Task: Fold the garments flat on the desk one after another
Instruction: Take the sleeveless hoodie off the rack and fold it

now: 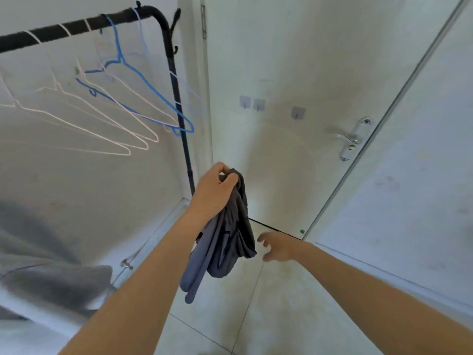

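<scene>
1. Two bare hands are in view; no desk shows.
2. Left hand (215,190) is raised, fingers curled tight round the top of a bunched dark grey-blue soft fabric garment (225,247).
3. Garment hangs free in the air from that grip, long axis vertical, with a paler strip trailing lowest. It is over the pale tiled floor (294,316) and touches nothing else.
4. Right hand (280,245) is empty, fingers spread wide. It sits lower than the left hand, just beside the garment's lower right edge; contact cannot be told.
5. Key relation: the garment lies left of the right hand and below the left hand. The right hand is nearer the loose hanging end, so it looks best placed to catch that end.
6. Judgement: garment not yet on a desk, folding not begun.
7. Around: black metal clothes rack (76,26) with blue wire hangers (143,78) upper left, white door (294,60), silver lever handle (353,139), blurred grey cloth (51,278) lower left.
</scene>
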The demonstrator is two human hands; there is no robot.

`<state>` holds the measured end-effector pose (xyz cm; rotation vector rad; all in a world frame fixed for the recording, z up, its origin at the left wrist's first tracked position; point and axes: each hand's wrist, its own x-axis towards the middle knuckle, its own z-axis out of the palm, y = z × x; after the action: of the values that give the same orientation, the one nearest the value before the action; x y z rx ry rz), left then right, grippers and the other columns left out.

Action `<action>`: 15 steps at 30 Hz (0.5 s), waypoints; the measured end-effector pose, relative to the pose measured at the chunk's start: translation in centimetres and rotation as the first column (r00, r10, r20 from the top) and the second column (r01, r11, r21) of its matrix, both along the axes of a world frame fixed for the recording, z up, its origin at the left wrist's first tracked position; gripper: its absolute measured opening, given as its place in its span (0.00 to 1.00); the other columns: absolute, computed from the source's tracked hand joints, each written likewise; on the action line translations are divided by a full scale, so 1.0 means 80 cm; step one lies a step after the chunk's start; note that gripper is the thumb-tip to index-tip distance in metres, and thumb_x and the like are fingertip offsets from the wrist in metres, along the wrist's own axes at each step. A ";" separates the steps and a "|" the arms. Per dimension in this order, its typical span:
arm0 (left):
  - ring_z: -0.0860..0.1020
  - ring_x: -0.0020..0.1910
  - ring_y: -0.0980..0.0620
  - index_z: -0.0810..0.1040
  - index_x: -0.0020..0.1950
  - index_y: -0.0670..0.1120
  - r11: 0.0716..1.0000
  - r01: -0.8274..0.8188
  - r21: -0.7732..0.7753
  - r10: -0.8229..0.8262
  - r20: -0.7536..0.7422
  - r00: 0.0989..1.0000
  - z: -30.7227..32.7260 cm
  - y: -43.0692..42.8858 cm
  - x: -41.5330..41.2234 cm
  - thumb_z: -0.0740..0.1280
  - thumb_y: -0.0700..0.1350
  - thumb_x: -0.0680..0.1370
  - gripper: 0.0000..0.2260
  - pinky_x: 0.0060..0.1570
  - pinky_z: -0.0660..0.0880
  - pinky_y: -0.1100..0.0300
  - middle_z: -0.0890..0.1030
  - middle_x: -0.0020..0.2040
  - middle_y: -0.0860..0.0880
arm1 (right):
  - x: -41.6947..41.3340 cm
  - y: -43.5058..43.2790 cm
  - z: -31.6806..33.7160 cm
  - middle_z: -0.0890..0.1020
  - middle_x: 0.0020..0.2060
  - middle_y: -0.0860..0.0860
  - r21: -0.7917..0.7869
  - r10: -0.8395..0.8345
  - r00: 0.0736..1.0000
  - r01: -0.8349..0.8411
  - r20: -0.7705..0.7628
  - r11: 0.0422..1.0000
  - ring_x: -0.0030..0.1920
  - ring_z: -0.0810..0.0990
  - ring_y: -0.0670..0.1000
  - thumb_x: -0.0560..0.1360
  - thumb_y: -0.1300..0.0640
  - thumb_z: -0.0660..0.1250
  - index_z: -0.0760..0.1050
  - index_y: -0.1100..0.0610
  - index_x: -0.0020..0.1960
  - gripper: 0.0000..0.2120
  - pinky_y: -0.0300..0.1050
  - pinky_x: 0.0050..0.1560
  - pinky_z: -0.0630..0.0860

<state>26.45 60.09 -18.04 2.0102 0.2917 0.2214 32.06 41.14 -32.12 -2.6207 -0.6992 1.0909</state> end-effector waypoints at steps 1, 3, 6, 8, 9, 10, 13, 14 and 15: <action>0.66 0.23 0.60 0.70 0.41 0.48 0.999 0.028 -0.021 -0.028 0.001 1.000 0.002 -0.026 0.001 0.61 0.45 0.79 0.07 0.26 0.63 0.69 0.73 0.29 0.54 | -0.014 -0.032 -0.011 0.69 0.70 0.54 0.010 -0.110 0.992 0.111 -0.061 0.994 0.67 0.71 0.54 0.75 0.54 0.70 0.59 0.57 0.75 0.34 0.44 0.63 0.68; 0.65 0.22 0.60 0.70 0.41 0.48 0.996 0.085 -0.027 -0.085 0.013 0.996 0.007 -0.077 0.002 0.60 0.44 0.79 0.07 0.25 0.63 0.69 0.72 0.29 0.53 | -0.038 -0.086 -0.029 0.64 0.73 0.55 0.076 -0.341 0.927 0.356 -0.160 0.932 0.69 0.68 0.55 0.74 0.52 0.72 0.54 0.58 0.77 0.40 0.46 0.62 0.70; 0.65 0.24 0.59 0.70 0.42 0.48 0.982 0.186 -0.026 -0.185 0.021 0.983 0.018 -0.160 -0.002 0.60 0.43 0.79 0.06 0.27 0.63 0.67 0.72 0.29 0.53 | -0.073 -0.157 -0.039 0.68 0.68 0.54 0.170 -0.596 0.709 0.685 -0.376 0.708 0.55 0.77 0.55 0.72 0.50 0.73 0.58 0.55 0.75 0.38 0.47 0.51 0.77; 0.67 0.27 0.57 0.71 0.44 0.46 0.975 0.214 -0.054 -0.213 0.022 0.977 0.024 -0.203 -0.006 0.60 0.43 0.79 0.05 0.29 0.64 0.65 0.72 0.31 0.51 | -0.089 -0.188 -0.031 0.77 0.58 0.51 0.258 -0.631 0.583 0.805 -0.511 0.535 0.46 0.80 0.53 0.73 0.49 0.73 0.66 0.52 0.67 0.27 0.46 0.48 0.80; 0.68 0.30 0.55 0.71 0.46 0.45 0.973 0.220 -0.073 -0.219 0.021 0.976 0.026 -0.221 -0.007 0.60 0.43 0.79 0.04 0.31 0.65 0.64 0.73 0.33 0.51 | -0.092 -0.201 -0.026 0.79 0.55 0.52 0.311 -0.635 0.529 0.848 -0.563 0.430 0.44 0.81 0.53 0.73 0.51 0.73 0.68 0.52 0.64 0.23 0.47 0.47 0.81; 0.69 0.32 0.54 0.72 0.48 0.45 0.965 0.243 -0.093 -0.244 0.009 0.970 0.028 -0.258 -0.013 0.59 0.43 0.79 0.04 0.33 0.66 0.62 0.73 0.35 0.50 | -0.103 -0.234 -0.018 0.80 0.54 0.55 0.346 -0.645 0.452 0.891 -0.616 0.294 0.43 0.82 0.55 0.74 0.53 0.72 0.68 0.53 0.63 0.21 0.46 0.44 0.82; 0.71 0.38 0.53 0.72 0.54 0.43 0.953 0.276 -0.126 -0.279 -0.006 0.960 0.028 -0.325 -0.020 0.57 0.44 0.80 0.07 0.38 0.67 0.61 0.74 0.42 0.49 | -0.121 -0.310 -0.003 0.77 0.56 0.58 0.350 -0.579 0.231 0.931 -0.782 -0.101 0.41 0.84 0.59 0.80 0.59 0.64 0.66 0.56 0.60 0.11 0.47 0.39 0.81; 0.71 0.39 0.54 0.71 0.56 0.43 0.950 0.288 -0.118 -0.292 -0.016 0.956 0.027 -0.342 -0.022 0.57 0.44 0.80 0.08 0.38 0.67 0.61 0.74 0.43 0.49 | -0.128 -0.336 0.004 0.76 0.56 0.59 0.327 -0.539 0.166 0.920 -0.825 -0.217 0.41 0.84 0.60 0.80 0.61 0.62 0.66 0.57 0.60 0.10 0.47 0.39 0.82; 0.72 0.40 0.54 0.71 0.57 0.44 0.943 0.316 -0.106 -0.320 -0.025 0.947 0.025 -0.361 -0.024 0.56 0.44 0.81 0.08 0.38 0.67 0.61 0.74 0.44 0.50 | -0.135 -0.366 0.009 0.75 0.56 0.59 0.324 -0.523 0.133 0.900 -0.842 -0.293 0.40 0.84 0.61 0.81 0.62 0.61 0.66 0.56 0.60 0.09 0.48 0.39 0.83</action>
<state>24.53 31.22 -16.04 1.9308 0.0001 -0.0390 21.23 11.88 -31.37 -1.1387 0.5691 0.4104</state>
